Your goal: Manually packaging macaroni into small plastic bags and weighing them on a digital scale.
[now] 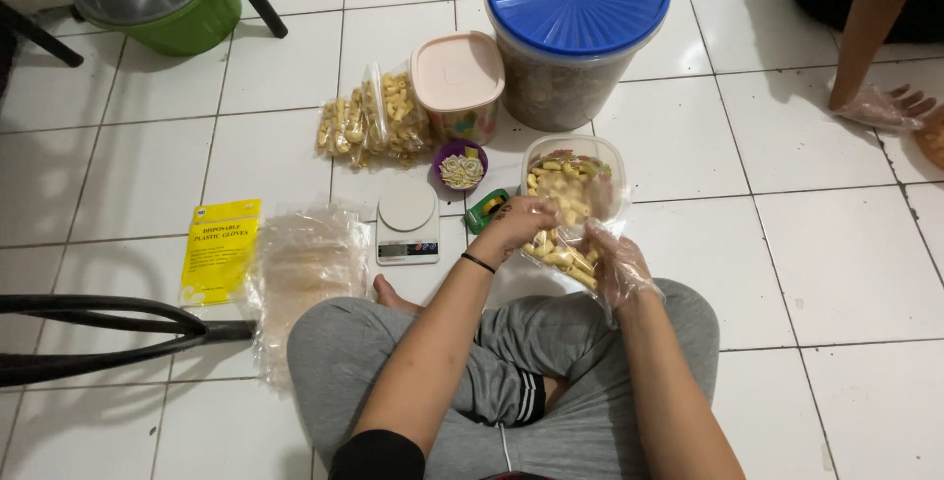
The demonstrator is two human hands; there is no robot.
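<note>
I sit cross-legged on a white tiled floor. My left hand [519, 224], bare with a black band at the wrist, grips the top of a small clear bag of yellow snack pieces [562, 256]. My right hand [618, 266], in a thin clear plastic glove, holds the same bag from the right side. Just beyond the bag stands an open clear tub [573, 177] filled with the same yellow pieces. A small white kitchen scale [407, 222] lies to the left of my hands, with nothing on it.
Filled snack bags [372, 126], a pink-lidded container [457, 82], a blue-lidded bucket [575, 28], a purple cup [460, 167] and a green tape dispenser [486, 209] lie ahead. Empty clear bags [300, 269] and a yellow glove packet [220, 249] lie left. Another person's gloved hand [885, 106] rests at the far right.
</note>
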